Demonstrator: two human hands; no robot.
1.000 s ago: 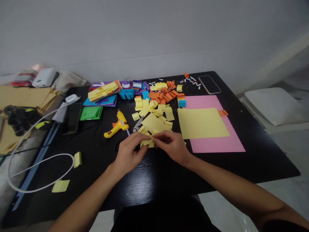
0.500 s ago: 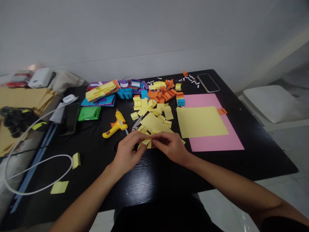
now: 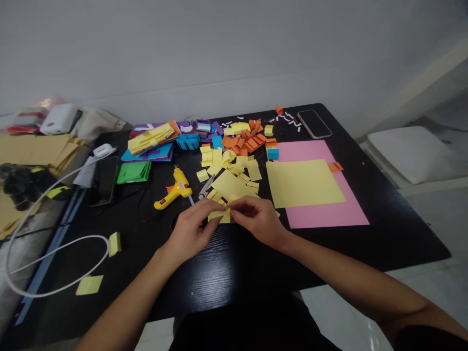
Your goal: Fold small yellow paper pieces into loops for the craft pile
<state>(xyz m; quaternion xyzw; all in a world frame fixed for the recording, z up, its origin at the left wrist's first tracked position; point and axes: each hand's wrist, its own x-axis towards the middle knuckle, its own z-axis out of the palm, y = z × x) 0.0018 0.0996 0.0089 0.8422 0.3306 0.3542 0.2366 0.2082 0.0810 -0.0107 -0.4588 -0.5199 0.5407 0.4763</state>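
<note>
At the near edge of the yellow paper pile, my left hand [image 3: 190, 229] curls its thumb and forefinger around a small yellow paper piece [image 3: 225, 216]. My right hand [image 3: 259, 222] pinches the right side of that piece, its fingertips almost meeting the left ones. The fingers partly hide how the paper is folded. Just beyond lie a larger yellow sheet [image 3: 231, 184] and several loose yellow pieces [image 3: 253, 169]. Scissors [image 3: 206, 187] rest at the pile's left, their handles hidden behind my left hand. Further left lies a yellow glue gun [image 3: 176, 189].
Yellow paper [image 3: 305, 185] overlaps a pink sheet [image 3: 329, 217] on the right. Folded orange pieces [image 3: 248, 142] and stacked coloured papers [image 3: 151, 141] lie at the back. A phone [image 3: 314, 124] sits back right; a white cable [image 3: 54, 292] loops at left.
The left thumb has drawn slightly away from the forefinger, and more of the yellow piece shows flat between the hands. My right hand stays nearly in place.
</note>
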